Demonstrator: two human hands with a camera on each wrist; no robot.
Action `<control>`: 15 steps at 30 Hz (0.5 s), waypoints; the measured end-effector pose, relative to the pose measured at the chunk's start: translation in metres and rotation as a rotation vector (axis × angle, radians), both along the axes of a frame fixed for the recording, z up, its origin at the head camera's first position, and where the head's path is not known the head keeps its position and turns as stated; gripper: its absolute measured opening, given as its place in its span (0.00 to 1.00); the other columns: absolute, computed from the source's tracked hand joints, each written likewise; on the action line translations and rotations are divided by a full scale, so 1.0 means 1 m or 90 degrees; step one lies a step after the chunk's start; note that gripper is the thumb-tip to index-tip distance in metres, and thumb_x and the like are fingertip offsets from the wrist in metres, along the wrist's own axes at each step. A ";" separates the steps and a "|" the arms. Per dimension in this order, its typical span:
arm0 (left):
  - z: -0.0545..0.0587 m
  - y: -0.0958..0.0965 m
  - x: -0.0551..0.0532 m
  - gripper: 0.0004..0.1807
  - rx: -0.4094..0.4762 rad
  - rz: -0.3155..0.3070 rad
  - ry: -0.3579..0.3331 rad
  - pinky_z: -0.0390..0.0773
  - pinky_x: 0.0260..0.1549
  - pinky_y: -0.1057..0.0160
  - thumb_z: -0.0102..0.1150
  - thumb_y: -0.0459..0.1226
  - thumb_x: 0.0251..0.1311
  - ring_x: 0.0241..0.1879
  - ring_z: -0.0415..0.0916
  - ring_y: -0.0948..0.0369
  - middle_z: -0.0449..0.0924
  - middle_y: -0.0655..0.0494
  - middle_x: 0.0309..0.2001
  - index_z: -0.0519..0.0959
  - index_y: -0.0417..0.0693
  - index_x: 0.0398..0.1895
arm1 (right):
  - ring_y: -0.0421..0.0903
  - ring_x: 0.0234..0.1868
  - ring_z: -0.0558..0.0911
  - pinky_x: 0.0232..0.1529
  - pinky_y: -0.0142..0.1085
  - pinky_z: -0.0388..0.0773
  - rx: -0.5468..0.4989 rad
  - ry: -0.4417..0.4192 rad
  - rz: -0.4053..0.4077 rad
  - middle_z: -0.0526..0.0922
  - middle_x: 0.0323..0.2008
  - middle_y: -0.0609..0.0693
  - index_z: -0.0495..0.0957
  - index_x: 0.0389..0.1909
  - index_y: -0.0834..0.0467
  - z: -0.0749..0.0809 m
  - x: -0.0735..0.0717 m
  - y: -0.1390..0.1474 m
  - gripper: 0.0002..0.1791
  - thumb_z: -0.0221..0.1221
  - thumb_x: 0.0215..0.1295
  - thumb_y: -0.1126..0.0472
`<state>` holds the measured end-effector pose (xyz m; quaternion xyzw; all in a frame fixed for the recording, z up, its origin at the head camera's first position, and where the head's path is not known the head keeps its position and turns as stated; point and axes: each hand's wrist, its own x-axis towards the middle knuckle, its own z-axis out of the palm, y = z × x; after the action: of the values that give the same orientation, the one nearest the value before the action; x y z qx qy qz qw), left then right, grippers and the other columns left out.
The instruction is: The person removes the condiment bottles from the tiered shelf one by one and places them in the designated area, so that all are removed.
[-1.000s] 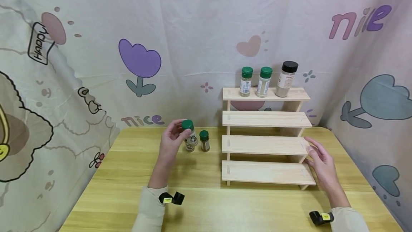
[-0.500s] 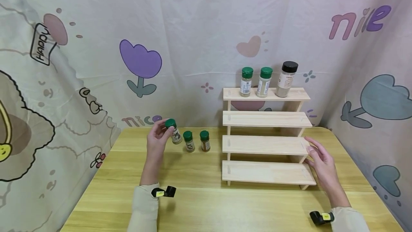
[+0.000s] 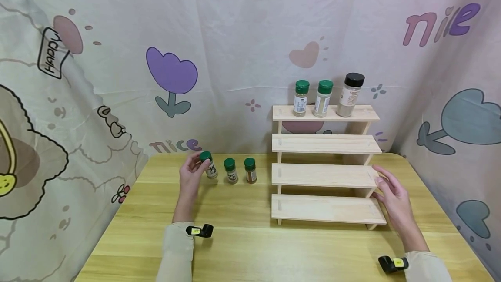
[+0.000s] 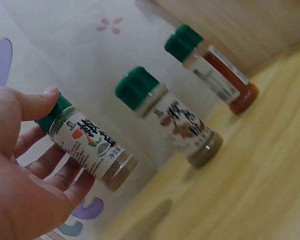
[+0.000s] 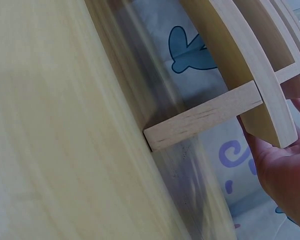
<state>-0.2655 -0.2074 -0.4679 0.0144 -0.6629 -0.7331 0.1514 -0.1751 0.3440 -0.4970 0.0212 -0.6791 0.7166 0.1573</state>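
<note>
My left hand (image 3: 192, 177) grips a small spice jar (image 4: 92, 145) with a green lid and a printed label, thumb at the lid and fingers behind. The jar is tilted, close over the table at the left. To its right stand two more green-lidded jars: a spice jar with brownish contents (image 4: 175, 125) and a reddish spice jar (image 4: 222, 77). My right hand (image 3: 395, 197) holds the right end of a four-step wooden rack (image 3: 325, 175), thumb and fingers at the second step from the bottom. In the right wrist view the boards partly hide that hand.
On the rack's top step stand two green-lidded jars (image 3: 300, 103) (image 3: 322, 103) and a taller black-lidded jar (image 3: 348, 99). The light wooden table (image 3: 242, 247) lies under everything. A printed cloth (image 3: 235, 47) hangs behind and at both sides.
My left hand has carried its jar leftward from behind the middle jar, then lowered it toward the table. My right hand stays at the rack.
</note>
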 end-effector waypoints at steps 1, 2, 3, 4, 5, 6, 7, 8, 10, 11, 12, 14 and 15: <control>-0.003 -0.001 -0.001 0.22 0.000 0.000 -0.004 0.79 0.51 0.72 0.64 0.26 0.67 0.50 0.79 0.62 0.78 0.43 0.55 0.72 0.30 0.62 | 0.32 0.53 0.78 0.44 0.24 0.81 0.000 0.001 0.001 0.80 0.54 0.39 0.67 0.74 0.60 0.000 0.000 0.000 0.25 0.52 0.80 0.61; -0.006 -0.001 -0.002 0.22 0.000 0.001 -0.009 0.79 0.51 0.72 0.64 0.26 0.66 0.50 0.79 0.62 0.77 0.43 0.55 0.72 0.31 0.62 | 0.32 0.53 0.78 0.44 0.24 0.81 0.000 0.001 0.001 0.80 0.54 0.38 0.67 0.74 0.60 0.000 0.000 0.000 0.25 0.52 0.80 0.61; -0.008 -0.002 -0.002 0.22 -0.001 0.002 -0.016 0.79 0.51 0.72 0.64 0.27 0.66 0.50 0.79 0.62 0.77 0.43 0.55 0.72 0.31 0.62 | 0.32 0.53 0.78 0.44 0.24 0.81 0.000 0.001 0.002 0.80 0.54 0.39 0.67 0.74 0.60 0.000 0.000 0.000 0.25 0.52 0.80 0.61; -0.011 -0.002 -0.003 0.22 0.000 0.002 -0.020 0.79 0.50 0.72 0.64 0.26 0.66 0.50 0.79 0.61 0.77 0.43 0.55 0.72 0.31 0.61 | 0.32 0.53 0.78 0.44 0.24 0.81 0.001 0.001 0.002 0.80 0.54 0.39 0.67 0.74 0.60 0.000 0.000 0.000 0.25 0.52 0.80 0.60; -0.013 -0.002 -0.003 0.22 0.002 0.003 -0.024 0.79 0.50 0.72 0.64 0.26 0.66 0.50 0.78 0.61 0.77 0.42 0.55 0.73 0.31 0.61 | 0.32 0.53 0.78 0.44 0.24 0.81 0.002 0.001 0.003 0.80 0.54 0.39 0.67 0.74 0.60 0.000 0.000 0.000 0.25 0.52 0.80 0.60; -0.015 -0.002 -0.004 0.22 0.003 0.002 -0.028 0.79 0.50 0.72 0.64 0.26 0.66 0.50 0.78 0.61 0.76 0.42 0.56 0.72 0.31 0.61 | 0.32 0.53 0.79 0.44 0.24 0.81 0.002 0.001 0.004 0.80 0.54 0.39 0.67 0.74 0.60 0.000 0.000 0.000 0.25 0.52 0.81 0.60; -0.017 -0.003 -0.004 0.22 0.005 0.003 -0.030 0.79 0.49 0.73 0.64 0.27 0.66 0.50 0.78 0.61 0.76 0.42 0.56 0.72 0.31 0.61 | 0.32 0.53 0.79 0.44 0.24 0.81 0.002 0.001 0.005 0.80 0.54 0.39 0.67 0.74 0.59 0.000 0.000 0.000 0.25 0.51 0.81 0.60; -0.018 -0.003 -0.004 0.22 0.007 0.002 -0.032 0.79 0.49 0.73 0.64 0.27 0.66 0.50 0.78 0.61 0.76 0.42 0.56 0.72 0.31 0.61 | 0.32 0.53 0.78 0.44 0.24 0.81 0.002 0.001 0.006 0.80 0.54 0.39 0.67 0.74 0.60 0.000 0.000 0.000 0.25 0.51 0.81 0.60; -0.021 -0.003 -0.005 0.22 0.013 0.002 -0.033 0.79 0.49 0.73 0.64 0.27 0.66 0.49 0.78 0.62 0.75 0.42 0.55 0.72 0.30 0.61 | 0.32 0.54 0.78 0.44 0.24 0.81 0.001 0.000 0.006 0.79 0.54 0.39 0.67 0.75 0.59 0.000 0.001 0.000 0.25 0.51 0.81 0.60; -0.022 -0.004 -0.006 0.22 0.017 0.004 -0.034 0.79 0.49 0.73 0.64 0.27 0.66 0.49 0.78 0.62 0.75 0.42 0.55 0.72 0.30 0.61 | 0.32 0.54 0.78 0.44 0.24 0.81 0.000 -0.001 0.006 0.79 0.54 0.39 0.67 0.75 0.60 0.000 0.000 0.000 0.25 0.51 0.81 0.60; -0.023 -0.004 -0.007 0.22 0.020 0.004 -0.035 0.79 0.49 0.73 0.64 0.27 0.67 0.49 0.78 0.62 0.75 0.42 0.55 0.72 0.30 0.61 | 0.32 0.54 0.78 0.44 0.24 0.81 0.001 -0.002 0.005 0.79 0.54 0.39 0.67 0.75 0.59 0.000 0.000 0.000 0.25 0.51 0.81 0.60; -0.025 -0.005 -0.008 0.22 0.024 0.004 -0.038 0.79 0.49 0.73 0.65 0.28 0.67 0.49 0.78 0.62 0.75 0.42 0.55 0.72 0.31 0.61 | 0.32 0.54 0.78 0.44 0.24 0.81 0.001 -0.003 0.004 0.79 0.54 0.38 0.67 0.75 0.59 0.001 0.000 0.000 0.25 0.52 0.81 0.60; -0.026 -0.005 -0.008 0.22 0.025 0.004 -0.040 0.79 0.49 0.73 0.65 0.28 0.67 0.49 0.78 0.62 0.75 0.41 0.56 0.72 0.31 0.61 | 0.32 0.54 0.78 0.45 0.24 0.81 0.001 -0.003 0.003 0.79 0.54 0.39 0.67 0.75 0.59 0.001 0.000 0.000 0.25 0.52 0.81 0.60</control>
<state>-0.2736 -0.2128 -0.4936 0.0426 -0.6527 -0.7446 0.1329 -0.1748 0.3435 -0.4961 0.0213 -0.6802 0.7163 0.1541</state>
